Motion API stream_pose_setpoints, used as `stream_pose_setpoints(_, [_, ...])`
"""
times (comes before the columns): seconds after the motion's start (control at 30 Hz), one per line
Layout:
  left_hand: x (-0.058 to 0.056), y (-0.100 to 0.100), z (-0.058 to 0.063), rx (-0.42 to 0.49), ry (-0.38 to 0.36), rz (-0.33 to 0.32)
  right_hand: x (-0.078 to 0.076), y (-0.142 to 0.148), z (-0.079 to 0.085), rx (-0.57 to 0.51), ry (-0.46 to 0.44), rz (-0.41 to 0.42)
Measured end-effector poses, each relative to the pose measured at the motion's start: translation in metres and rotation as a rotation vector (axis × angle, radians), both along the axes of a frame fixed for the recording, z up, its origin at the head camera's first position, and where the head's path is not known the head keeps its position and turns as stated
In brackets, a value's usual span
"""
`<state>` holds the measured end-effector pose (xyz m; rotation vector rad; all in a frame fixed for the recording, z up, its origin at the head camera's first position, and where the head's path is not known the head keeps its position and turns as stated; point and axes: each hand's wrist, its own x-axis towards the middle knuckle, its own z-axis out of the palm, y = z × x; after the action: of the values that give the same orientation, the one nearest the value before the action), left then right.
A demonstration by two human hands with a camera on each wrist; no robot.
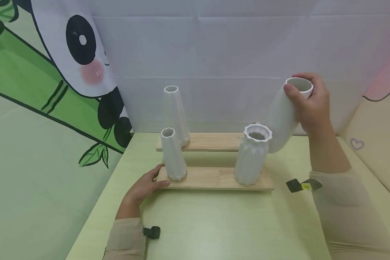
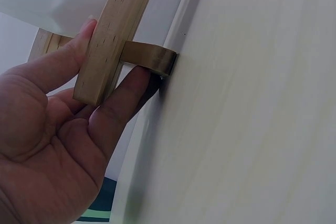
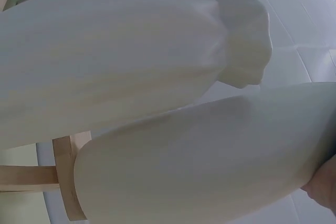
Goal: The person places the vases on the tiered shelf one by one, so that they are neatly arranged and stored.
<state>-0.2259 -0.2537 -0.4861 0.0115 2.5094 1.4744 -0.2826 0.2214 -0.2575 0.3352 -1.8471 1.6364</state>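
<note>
My right hand grips a smooth white vase near its rim, thumb at the front. The vase leans over the right end of the rear wooden board; whether its base touches the board I cannot tell. In the right wrist view this smooth vase is beside the ruffled-rim vase. My left hand pinches the left end of the front wooden board, thumb above and fingers beneath, by a small wooden foot. The ruffled vase and a slim faceted vase stand on that board.
A taller slim vase stands at the left of the rear board. Behind it hangs a pale cloth backdrop, with a printed panda at left. The pale table extends in front of both boards.
</note>
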Motion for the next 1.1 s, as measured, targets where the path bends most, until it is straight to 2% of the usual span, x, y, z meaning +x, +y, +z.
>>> stream_pose_setpoints(0.33, [0.002, 0.004, 0.001, 0.002, -0.012, 0.01, -0.008, -0.006, -0.001, 0.078, -0.041, -0.011])
stream_pose_setpoints(0.93, [0.004, 0.008, 0.003, 0.006, 0.004, 0.011, -0.016, -0.019, 0.006, 0.104, -0.056, 0.004])
stream_pose_setpoints(1.1, [0.003, 0.009, 0.002, -0.002, 0.005, 0.008, -0.016, -0.021, 0.007, 0.12, -0.089, -0.007])
